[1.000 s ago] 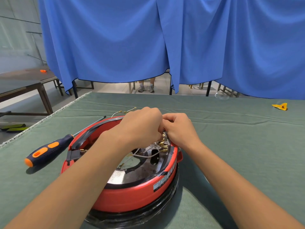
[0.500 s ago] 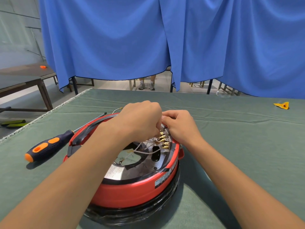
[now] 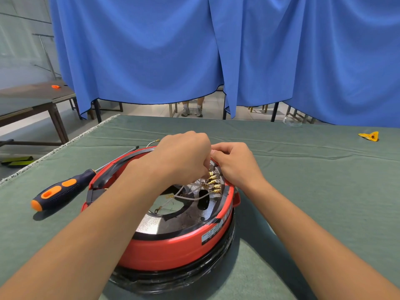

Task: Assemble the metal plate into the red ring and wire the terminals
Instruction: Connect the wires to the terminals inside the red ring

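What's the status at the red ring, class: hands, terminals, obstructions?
Left hand and right hand pinching at brass terminals. Shiny metal plate inside red ring. No obstruction.

**Both hands at the terminal row**

The metal plate (image 3: 155,224) sat inside the red ring (image 3: 173,250) on the green tabletop (image 3: 313,191). The left hand (image 3: 184,156) and right hand (image 3: 236,163) met over the brass terminals (image 3: 213,182) at the ring's far rim, fingers curled down among the grey wires (image 3: 188,194). A screwdriver (image 3: 60,190) lay just left of the ring.
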### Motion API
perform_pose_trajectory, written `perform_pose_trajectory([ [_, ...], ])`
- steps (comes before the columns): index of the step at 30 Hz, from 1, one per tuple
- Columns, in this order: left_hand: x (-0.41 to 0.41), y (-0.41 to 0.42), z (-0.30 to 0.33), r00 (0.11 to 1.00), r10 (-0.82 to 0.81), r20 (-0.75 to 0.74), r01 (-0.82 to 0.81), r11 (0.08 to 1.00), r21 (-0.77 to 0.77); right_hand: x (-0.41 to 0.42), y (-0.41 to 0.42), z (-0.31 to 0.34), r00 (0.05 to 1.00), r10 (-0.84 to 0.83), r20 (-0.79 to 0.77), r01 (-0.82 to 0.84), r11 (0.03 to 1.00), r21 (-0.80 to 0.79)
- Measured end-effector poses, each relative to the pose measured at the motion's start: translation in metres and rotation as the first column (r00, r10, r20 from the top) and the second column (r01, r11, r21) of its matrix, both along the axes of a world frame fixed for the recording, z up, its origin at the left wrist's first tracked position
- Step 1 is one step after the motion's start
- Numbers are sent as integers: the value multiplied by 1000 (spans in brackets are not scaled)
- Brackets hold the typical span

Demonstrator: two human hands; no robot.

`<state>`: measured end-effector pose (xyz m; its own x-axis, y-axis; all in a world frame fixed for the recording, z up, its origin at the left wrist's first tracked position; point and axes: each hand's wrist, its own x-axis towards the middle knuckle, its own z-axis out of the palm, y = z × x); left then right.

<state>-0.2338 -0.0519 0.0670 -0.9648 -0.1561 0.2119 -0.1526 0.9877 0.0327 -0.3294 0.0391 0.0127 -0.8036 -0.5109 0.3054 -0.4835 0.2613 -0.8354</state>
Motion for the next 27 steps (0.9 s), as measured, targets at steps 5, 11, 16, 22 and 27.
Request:
perform_pose_trajectory([
  [5,-1,-2,0,1000,-2,3,2,1000,-6,0,0,0,1000,-3,3,3,1000,0],
  [11,0,-2,1,1000,-1,18,1,1000,-5,1,1,0,1000,-7,7,7,1000,7],
  [16,1,-2,3,1000,20,-15,-20,1000,-12,2,0,1,1000,-14,8,14,1000,12],
  [22,-1,0,0,1000,21,-9,-21,1000,-24,2,0,1,1000,-18,13,18,1000,14],
  [27,-2,0,-2,1000,9,-22,-10,999,-51,2,0,0,1000,-20,10,20,1000,14],
])
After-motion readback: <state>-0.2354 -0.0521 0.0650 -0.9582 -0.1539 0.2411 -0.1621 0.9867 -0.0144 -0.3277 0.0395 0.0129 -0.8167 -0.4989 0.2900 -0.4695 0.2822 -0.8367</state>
